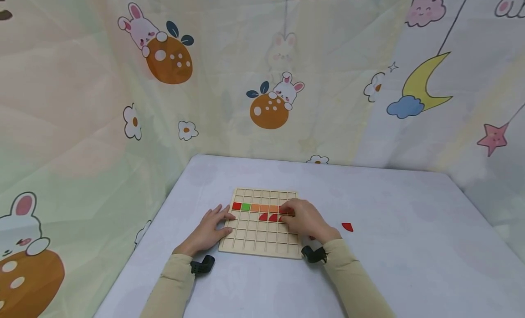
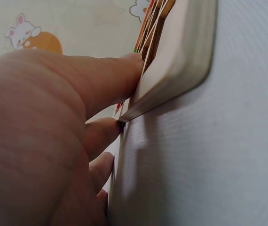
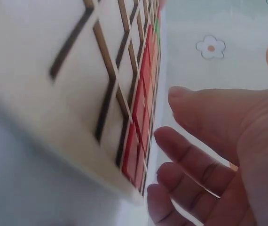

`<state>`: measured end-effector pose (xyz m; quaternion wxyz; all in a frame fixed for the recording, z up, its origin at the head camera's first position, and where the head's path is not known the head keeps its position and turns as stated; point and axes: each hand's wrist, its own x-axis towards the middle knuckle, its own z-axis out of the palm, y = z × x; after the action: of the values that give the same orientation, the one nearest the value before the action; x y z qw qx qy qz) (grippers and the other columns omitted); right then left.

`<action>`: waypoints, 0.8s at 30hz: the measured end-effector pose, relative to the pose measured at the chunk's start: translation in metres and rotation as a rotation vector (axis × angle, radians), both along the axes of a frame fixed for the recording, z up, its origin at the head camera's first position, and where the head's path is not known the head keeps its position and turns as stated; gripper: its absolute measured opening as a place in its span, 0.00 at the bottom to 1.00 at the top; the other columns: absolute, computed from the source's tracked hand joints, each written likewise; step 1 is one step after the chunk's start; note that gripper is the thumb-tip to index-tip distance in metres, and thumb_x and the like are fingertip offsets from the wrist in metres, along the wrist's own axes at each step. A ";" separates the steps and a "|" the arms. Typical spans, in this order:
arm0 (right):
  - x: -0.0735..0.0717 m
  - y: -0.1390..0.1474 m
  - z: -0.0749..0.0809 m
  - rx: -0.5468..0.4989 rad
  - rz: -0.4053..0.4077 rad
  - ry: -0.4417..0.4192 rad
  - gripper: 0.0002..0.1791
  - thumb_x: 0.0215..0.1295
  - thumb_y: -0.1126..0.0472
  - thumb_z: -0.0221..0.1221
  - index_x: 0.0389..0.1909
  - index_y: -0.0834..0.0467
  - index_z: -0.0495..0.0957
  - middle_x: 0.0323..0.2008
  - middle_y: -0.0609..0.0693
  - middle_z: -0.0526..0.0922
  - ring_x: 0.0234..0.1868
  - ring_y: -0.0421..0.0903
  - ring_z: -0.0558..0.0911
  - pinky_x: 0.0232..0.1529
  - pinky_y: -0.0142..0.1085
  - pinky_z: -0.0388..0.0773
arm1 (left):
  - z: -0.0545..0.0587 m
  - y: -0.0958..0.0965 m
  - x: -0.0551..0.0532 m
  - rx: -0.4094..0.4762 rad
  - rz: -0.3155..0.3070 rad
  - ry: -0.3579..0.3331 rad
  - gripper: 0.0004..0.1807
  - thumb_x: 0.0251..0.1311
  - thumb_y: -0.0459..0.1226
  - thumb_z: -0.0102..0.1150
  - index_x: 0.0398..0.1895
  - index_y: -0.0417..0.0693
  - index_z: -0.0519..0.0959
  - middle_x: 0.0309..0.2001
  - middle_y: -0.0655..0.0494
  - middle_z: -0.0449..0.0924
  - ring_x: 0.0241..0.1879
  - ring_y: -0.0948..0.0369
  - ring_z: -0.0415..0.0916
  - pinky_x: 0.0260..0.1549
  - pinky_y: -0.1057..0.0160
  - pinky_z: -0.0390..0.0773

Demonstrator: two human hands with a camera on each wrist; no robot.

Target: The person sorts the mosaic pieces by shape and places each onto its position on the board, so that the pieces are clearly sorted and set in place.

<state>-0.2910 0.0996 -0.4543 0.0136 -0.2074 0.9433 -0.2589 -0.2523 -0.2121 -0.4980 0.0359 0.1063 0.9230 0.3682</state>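
A pale wooden grid board (image 1: 262, 239) lies on the table. One row holds a red square (image 1: 236, 206), a green square (image 1: 246, 207) and several orange squares (image 1: 264, 208), with red partly covered at the right end. Rounded red pieces (image 1: 273, 217) sit in the row below. My left hand (image 1: 207, 231) rests on the board's left edge, thumb and fingers spread, the thumb on the rim in the left wrist view. My right hand (image 1: 305, 217) hovers at the right side over the red pieces; in the right wrist view its thumb and loosely bent fingers are apart, with nothing between them.
A red quarter-round piece (image 1: 347, 227) lies on the white table (image 1: 410, 245) to the right of the right hand. Another small dark red piece (image 1: 311, 238) shows partly beneath the right wrist. A printed cloth (image 1: 221, 90) hangs behind the table and along its sides.
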 end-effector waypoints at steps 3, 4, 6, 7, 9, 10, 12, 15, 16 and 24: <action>0.001 0.009 0.004 -0.005 -0.028 -0.037 0.13 0.60 0.58 0.67 0.46 0.52 0.85 0.41 0.43 0.83 0.41 0.44 0.77 0.44 0.39 0.80 | 0.001 0.000 0.000 0.003 -0.002 0.002 0.16 0.62 0.40 0.64 0.54 0.58 0.78 0.75 0.53 0.56 0.77 0.49 0.38 0.75 0.46 0.36; 0.001 0.012 0.005 -0.008 -0.035 -0.047 0.13 0.60 0.58 0.67 0.46 0.53 0.85 0.41 0.44 0.83 0.40 0.44 0.77 0.42 0.38 0.79 | 0.001 0.000 0.000 0.005 -0.003 0.004 0.16 0.62 0.40 0.64 0.53 0.57 0.78 0.75 0.53 0.56 0.77 0.49 0.38 0.74 0.46 0.36; 0.001 0.018 0.007 -0.017 -0.046 -0.068 0.13 0.60 0.58 0.67 0.46 0.53 0.85 0.40 0.44 0.83 0.37 0.45 0.76 0.37 0.36 0.78 | 0.001 0.000 0.000 0.004 -0.003 0.005 0.16 0.62 0.40 0.64 0.53 0.58 0.78 0.75 0.53 0.56 0.77 0.49 0.38 0.74 0.46 0.36; 0.001 0.021 0.007 -0.022 -0.052 -0.077 0.13 0.60 0.58 0.67 0.46 0.53 0.84 0.40 0.45 0.83 0.36 0.45 0.75 0.36 0.35 0.77 | 0.001 0.000 0.000 0.004 -0.003 0.005 0.16 0.62 0.40 0.64 0.53 0.57 0.78 0.75 0.53 0.56 0.77 0.49 0.38 0.74 0.46 0.36; 0.000 0.027 0.006 -0.023 -0.063 -0.095 0.13 0.61 0.57 0.66 0.47 0.53 0.84 0.40 0.44 0.82 0.36 0.44 0.75 0.34 0.34 0.76 | 0.001 0.001 0.000 0.007 -0.003 0.002 0.16 0.62 0.39 0.64 0.53 0.57 0.78 0.75 0.52 0.56 0.77 0.48 0.38 0.74 0.45 0.35; 0.000 0.030 0.006 -0.027 -0.067 -0.102 0.13 0.61 0.57 0.66 0.47 0.53 0.84 0.40 0.44 0.82 0.36 0.44 0.75 0.34 0.33 0.76 | 0.001 0.001 0.000 0.007 -0.002 0.003 0.16 0.61 0.39 0.64 0.53 0.57 0.78 0.75 0.52 0.56 0.77 0.48 0.38 0.74 0.45 0.35; 0.000 0.034 0.005 -0.020 -0.070 -0.104 0.14 0.61 0.57 0.66 0.48 0.53 0.83 0.40 0.44 0.82 0.36 0.44 0.75 0.33 0.33 0.76 | 0.002 0.001 0.000 0.005 0.004 -0.005 0.16 0.61 0.39 0.65 0.53 0.57 0.78 0.75 0.52 0.56 0.77 0.49 0.38 0.75 0.46 0.35; 0.000 0.040 0.006 -0.011 -0.073 -0.108 0.14 0.62 0.56 0.65 0.48 0.54 0.83 0.39 0.44 0.82 0.36 0.44 0.76 0.34 0.34 0.77 | 0.001 0.002 0.000 0.002 0.005 -0.012 0.16 0.61 0.39 0.65 0.52 0.58 0.78 0.75 0.52 0.56 0.77 0.48 0.37 0.74 0.45 0.35; 0.000 0.042 0.007 -0.008 -0.074 -0.109 0.14 0.62 0.56 0.65 0.49 0.54 0.83 0.39 0.45 0.82 0.37 0.45 0.76 0.35 0.34 0.77 | 0.002 0.002 0.000 0.001 0.005 -0.015 0.16 0.61 0.40 0.65 0.52 0.58 0.78 0.75 0.52 0.56 0.77 0.49 0.37 0.74 0.45 0.35; -0.002 0.059 0.010 0.015 -0.088 -0.174 0.08 0.61 0.58 0.65 0.40 0.54 0.84 0.35 0.46 0.81 0.35 0.45 0.76 0.35 0.36 0.77 | 0.003 0.002 0.000 0.009 0.007 -0.011 0.16 0.61 0.40 0.64 0.52 0.57 0.79 0.75 0.52 0.56 0.77 0.49 0.37 0.74 0.45 0.36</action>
<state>-0.2933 0.1590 -0.4442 0.0856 -0.1426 0.9486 -0.2693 -0.2519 -0.2098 -0.4952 0.0391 0.1012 0.9215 0.3729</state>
